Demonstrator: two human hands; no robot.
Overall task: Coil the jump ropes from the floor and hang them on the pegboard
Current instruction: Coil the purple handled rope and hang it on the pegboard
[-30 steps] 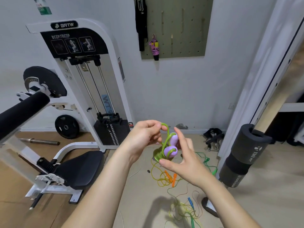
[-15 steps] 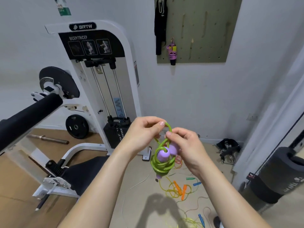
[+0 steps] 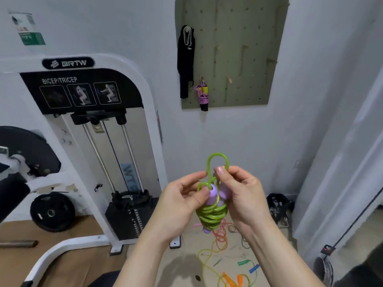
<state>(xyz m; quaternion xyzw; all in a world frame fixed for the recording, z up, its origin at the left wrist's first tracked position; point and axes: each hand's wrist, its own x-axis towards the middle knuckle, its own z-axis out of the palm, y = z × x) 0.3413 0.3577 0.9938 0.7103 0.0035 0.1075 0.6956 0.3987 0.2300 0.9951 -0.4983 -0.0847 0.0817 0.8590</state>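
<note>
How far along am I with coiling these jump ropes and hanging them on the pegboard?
Done: one pink rope bundle hangs on the pegboard. In hand: the green rope is coiled; left hand grips it, right hand pinches the top loop. Left: hang it, then coil the loose ropes on the floor.

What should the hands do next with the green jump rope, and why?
Probably lift the green jump rope toward the pegboard and slip its loop over a free peg. The rope is wound round its purple handles, the left hand grips the bundle, the right hand pinches the loop standing above it, and a pink jump rope already hangs there.
</note>
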